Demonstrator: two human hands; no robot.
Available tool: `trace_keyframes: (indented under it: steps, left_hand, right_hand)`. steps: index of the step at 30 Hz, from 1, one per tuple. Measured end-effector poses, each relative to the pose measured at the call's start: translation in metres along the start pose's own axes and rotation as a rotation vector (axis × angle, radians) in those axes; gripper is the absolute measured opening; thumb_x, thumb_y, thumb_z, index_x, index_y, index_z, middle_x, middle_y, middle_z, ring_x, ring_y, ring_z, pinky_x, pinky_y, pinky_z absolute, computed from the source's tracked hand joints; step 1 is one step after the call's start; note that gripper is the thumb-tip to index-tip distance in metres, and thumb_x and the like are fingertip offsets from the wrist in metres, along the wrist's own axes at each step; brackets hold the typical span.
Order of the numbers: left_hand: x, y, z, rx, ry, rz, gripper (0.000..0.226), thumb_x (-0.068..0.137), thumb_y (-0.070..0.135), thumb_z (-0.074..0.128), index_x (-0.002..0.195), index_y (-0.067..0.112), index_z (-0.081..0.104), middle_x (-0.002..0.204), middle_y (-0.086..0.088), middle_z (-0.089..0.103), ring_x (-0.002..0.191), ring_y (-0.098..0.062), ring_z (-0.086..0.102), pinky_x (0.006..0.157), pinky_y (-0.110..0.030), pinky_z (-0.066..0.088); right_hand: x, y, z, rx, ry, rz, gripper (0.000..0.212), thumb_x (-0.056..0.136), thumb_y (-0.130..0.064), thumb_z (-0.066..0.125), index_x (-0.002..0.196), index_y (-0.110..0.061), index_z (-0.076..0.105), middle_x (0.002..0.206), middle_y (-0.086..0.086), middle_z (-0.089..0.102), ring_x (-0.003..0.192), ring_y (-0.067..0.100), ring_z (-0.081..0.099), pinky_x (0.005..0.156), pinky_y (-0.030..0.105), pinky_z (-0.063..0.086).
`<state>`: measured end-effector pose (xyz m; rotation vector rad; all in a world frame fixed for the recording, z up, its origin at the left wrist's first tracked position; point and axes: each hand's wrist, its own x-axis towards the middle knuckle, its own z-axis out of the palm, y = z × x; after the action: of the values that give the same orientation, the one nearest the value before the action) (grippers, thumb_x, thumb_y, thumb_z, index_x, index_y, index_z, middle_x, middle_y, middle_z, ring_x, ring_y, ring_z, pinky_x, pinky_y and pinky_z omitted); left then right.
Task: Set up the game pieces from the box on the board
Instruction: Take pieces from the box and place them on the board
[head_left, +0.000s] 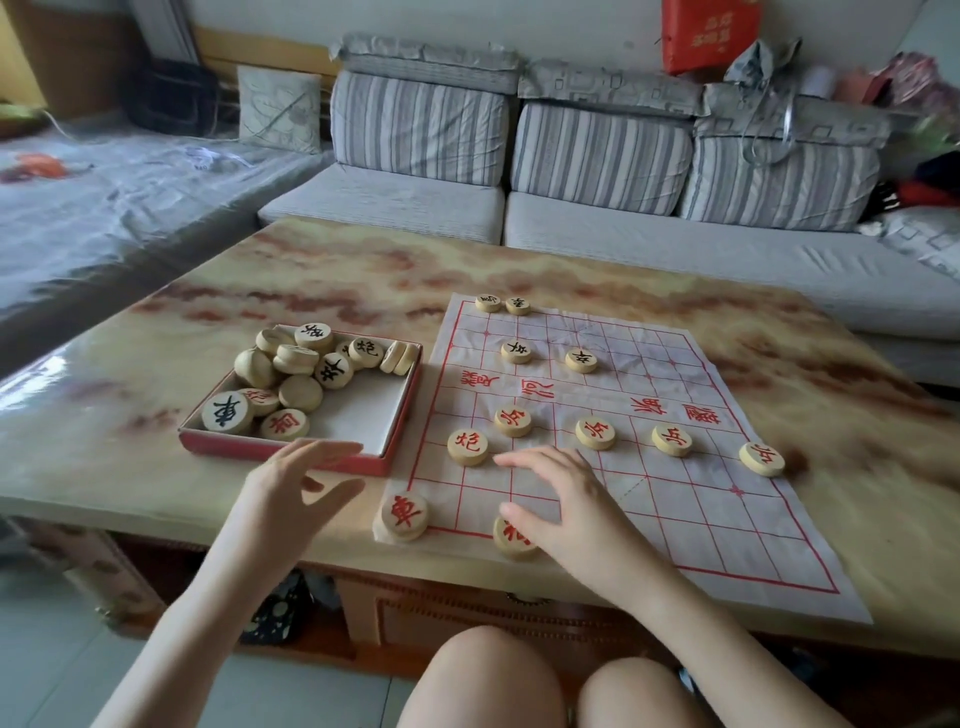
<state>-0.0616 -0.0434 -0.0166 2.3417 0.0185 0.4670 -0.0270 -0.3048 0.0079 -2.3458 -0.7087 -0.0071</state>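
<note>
Fingers spread, our right hand (558, 512) rests on a red-lettered piece (511, 538) at its seven o'clock; our left hand (296, 491) hovers open, the box (291, 449) at twelve o'clock.

A grey striped sofa (597, 208) fills the upper frame; a red bag (709, 34), perhaps paper, sits upper right.

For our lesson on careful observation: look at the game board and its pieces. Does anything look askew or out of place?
Yes. The paper board is creased and lies at a slant to the table edge, its near right corner past that edge. In the box, two pieces stand on edge against the wall.
</note>
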Motion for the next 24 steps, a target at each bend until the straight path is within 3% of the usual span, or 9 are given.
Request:
trace_keyframes:
  steps: [3, 5, 8, 11, 16, 20, 24]
  left_hand:
    - [0.010, -0.014, -0.015, 0.083, 0.080, -0.018, 0.034, 0.073, 0.008, 0.073, 0.106, 0.014, 0.067, 0.104, 0.000, 0.065, 0.075, -0.011, 0.060, 0.072, -0.011, 0.048]
    - [0.018, -0.026, -0.024, 0.148, 0.106, -0.056, 0.033, 0.075, 0.009, 0.070, 0.108, 0.013, 0.067, 0.109, -0.005, 0.065, 0.086, -0.020, 0.062, 0.082, -0.031, 0.051]
    - [0.031, -0.045, -0.038, 0.225, 0.127, -0.109, 0.034, 0.079, 0.016, 0.067, 0.112, 0.017, 0.064, 0.119, -0.006, 0.061, 0.095, -0.028, 0.062, 0.087, -0.045, 0.050]
    - [0.042, -0.058, -0.047, 0.290, 0.205, -0.150, 0.035, 0.078, 0.016, 0.068, 0.113, 0.018, 0.064, 0.117, -0.010, 0.060, 0.095, -0.033, 0.059, 0.086, -0.044, 0.048]
    - [0.058, -0.071, -0.052, 0.317, 0.208, -0.209, 0.040, 0.078, 0.020, 0.068, 0.117, 0.016, 0.061, 0.118, -0.013, 0.059, 0.106, -0.032, 0.054, 0.088, -0.040, 0.044]
    - [0.065, -0.078, -0.050, 0.323, 0.187, -0.272, 0.039, 0.077, 0.026, 0.068, 0.113, 0.013, 0.063, 0.110, -0.014, 0.063, 0.099, -0.032, 0.058, 0.081, -0.036, 0.045]
    - [0.073, -0.082, -0.051, 0.326, 0.179, -0.308, 0.037, 0.070, 0.026, 0.074, 0.103, 0.012, 0.068, 0.096, -0.016, 0.067, 0.091, -0.034, 0.060, 0.076, -0.036, 0.047]
  right_hand:
    - [0.034, -0.020, 0.015, 0.091, -0.052, -0.014, 0.034, 0.089, -0.025, 0.058, 0.123, -0.025, 0.055, 0.117, -0.017, 0.054, 0.117, -0.001, 0.041, 0.099, 0.009, 0.027]
    - [0.059, -0.031, 0.027, 0.107, -0.083, -0.013, 0.034, 0.089, -0.026, 0.057, 0.123, -0.025, 0.056, 0.109, -0.021, 0.053, 0.114, 0.004, 0.044, 0.094, 0.017, 0.031]
    - [0.099, -0.045, 0.049, 0.099, -0.112, -0.013, 0.035, 0.088, -0.024, 0.057, 0.123, -0.025, 0.057, 0.118, -0.004, 0.056, 0.115, 0.010, 0.048, 0.094, 0.021, 0.033]
    - [0.139, -0.061, 0.076, 0.078, -0.168, -0.044, 0.038, 0.086, -0.016, 0.058, 0.124, -0.019, 0.057, 0.126, 0.007, 0.058, 0.118, 0.018, 0.049, 0.100, 0.025, 0.035]
    - [0.187, -0.079, 0.119, -0.020, -0.319, -0.077, 0.047, 0.084, -0.007, 0.057, 0.129, -0.021, 0.052, 0.134, 0.012, 0.051, 0.124, 0.024, 0.048, 0.106, 0.035, 0.039]
    - [0.202, -0.080, 0.137, -0.132, -0.332, -0.115, 0.046, 0.086, -0.017, 0.057, 0.130, -0.027, 0.050, 0.130, 0.013, 0.047, 0.121, 0.029, 0.043, 0.104, 0.038, 0.037]
    - [0.205, -0.079, 0.142, -0.261, -0.350, -0.238, 0.043, 0.089, -0.025, 0.056, 0.131, -0.021, 0.050, 0.127, 0.009, 0.047, 0.121, 0.028, 0.031, 0.106, 0.040, 0.027]
